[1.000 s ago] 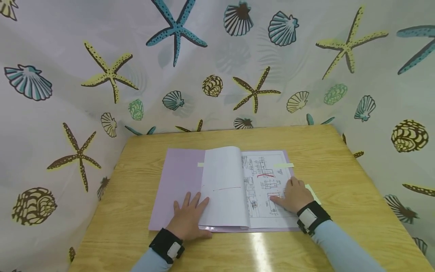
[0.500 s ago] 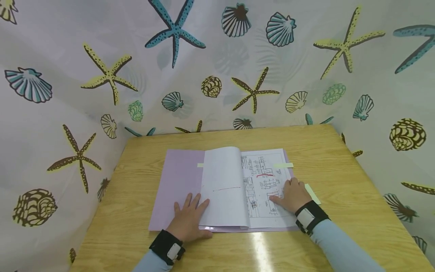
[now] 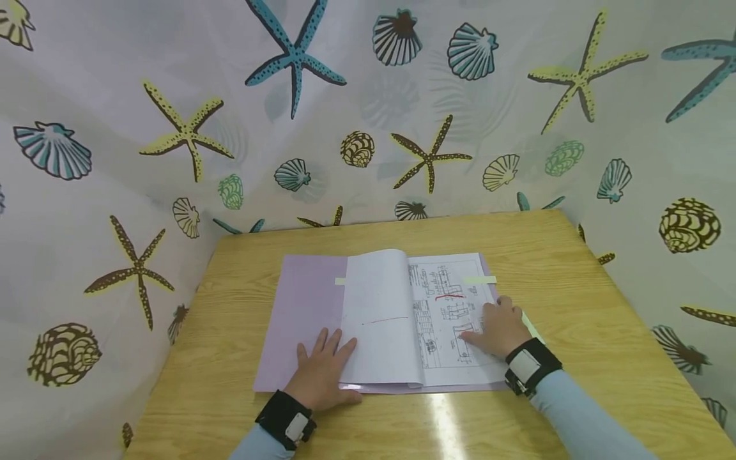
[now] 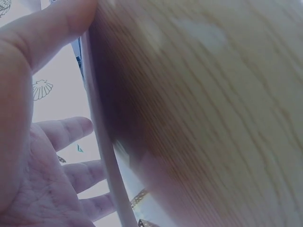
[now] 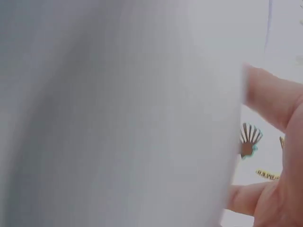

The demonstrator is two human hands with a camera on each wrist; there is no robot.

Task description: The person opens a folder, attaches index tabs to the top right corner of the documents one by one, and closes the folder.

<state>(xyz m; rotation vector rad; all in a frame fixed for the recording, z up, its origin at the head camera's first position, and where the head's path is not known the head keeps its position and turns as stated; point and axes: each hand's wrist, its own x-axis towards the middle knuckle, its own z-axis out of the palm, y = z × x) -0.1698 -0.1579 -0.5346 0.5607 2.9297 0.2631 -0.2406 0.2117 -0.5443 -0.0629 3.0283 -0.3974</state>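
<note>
An open purple folder point(image 3: 307, 300) lies on the wooden table, with white sheets inside. The turned sheet point(image 3: 379, 287) on its left shows a thin red line; the right sheet point(image 3: 445, 375) bears technical drawings and a red mark. My left hand point(image 3: 322, 377) rests with spread fingers on the folder's lower left and the turned sheet's edge, its thumb near the folder's bottom edge. My right hand point(image 3: 499, 329) rests on the right sheet's outer edge, thumb stretched over a drawing. In the right wrist view, blurred white paper point(image 5: 142, 118) hides part of that hand.
Pale sticky tabs stand out along the folder: one tab point(image 3: 480, 280) at the upper right, another tab point(image 3: 531, 327) beside the right hand. The wooden table point(image 3: 230, 275) surrounds the folder. A curtain point(image 3: 356, 96) printed with shells and starfish encloses the back and sides.
My right hand's fingers have shifted slightly to the right and spread a little, covering more of the tab beside them. The left hand stays in place on the folder.
</note>
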